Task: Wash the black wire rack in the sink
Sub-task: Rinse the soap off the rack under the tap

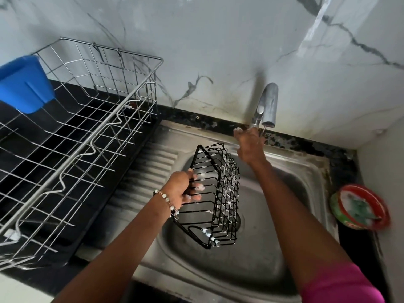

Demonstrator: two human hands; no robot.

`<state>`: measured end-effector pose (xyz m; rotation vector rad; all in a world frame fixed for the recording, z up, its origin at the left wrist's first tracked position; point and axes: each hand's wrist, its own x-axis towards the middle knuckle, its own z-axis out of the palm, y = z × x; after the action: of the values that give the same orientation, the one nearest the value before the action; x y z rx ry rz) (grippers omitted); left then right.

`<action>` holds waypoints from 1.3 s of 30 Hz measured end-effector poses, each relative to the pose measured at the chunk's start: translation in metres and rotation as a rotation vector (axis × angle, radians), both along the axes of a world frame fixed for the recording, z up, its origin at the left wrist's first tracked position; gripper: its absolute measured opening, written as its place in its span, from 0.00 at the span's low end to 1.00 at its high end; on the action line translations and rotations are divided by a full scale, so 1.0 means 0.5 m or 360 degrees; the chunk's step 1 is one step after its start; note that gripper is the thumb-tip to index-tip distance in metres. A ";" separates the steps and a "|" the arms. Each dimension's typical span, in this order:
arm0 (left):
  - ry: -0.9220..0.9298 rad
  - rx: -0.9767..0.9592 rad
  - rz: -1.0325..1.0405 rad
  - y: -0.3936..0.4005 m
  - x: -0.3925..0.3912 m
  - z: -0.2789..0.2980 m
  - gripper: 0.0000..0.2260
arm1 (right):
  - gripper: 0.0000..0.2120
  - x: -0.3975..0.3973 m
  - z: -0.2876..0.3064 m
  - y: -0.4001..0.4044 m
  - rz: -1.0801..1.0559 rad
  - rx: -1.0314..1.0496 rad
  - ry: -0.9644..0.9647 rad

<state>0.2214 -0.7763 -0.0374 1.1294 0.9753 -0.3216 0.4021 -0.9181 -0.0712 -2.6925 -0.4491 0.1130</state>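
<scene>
Even daylight, wide-angle bend.
You get soft glare on the sink (pixel 306 169); the red tub (pixel 360 207) at right smears.

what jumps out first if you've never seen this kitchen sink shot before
The black wire rack, flecked with white suds, is held over the steel sink by the left hand. The right hand reaches up to the tap at the marble wall. To the left, a big silver dish drainer carries a blue plastic cup.
</scene>
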 end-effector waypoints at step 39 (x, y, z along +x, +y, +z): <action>-0.0095 0.0580 -0.0767 -0.135 0.095 0.058 0.10 | 0.10 -0.088 0.229 -0.118 -0.0435 0.1382 0.1076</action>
<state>0.2690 -0.8436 -0.0083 1.7017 0.7141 -0.5062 0.3579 -0.9773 0.0433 -1.6938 0.0864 0.5753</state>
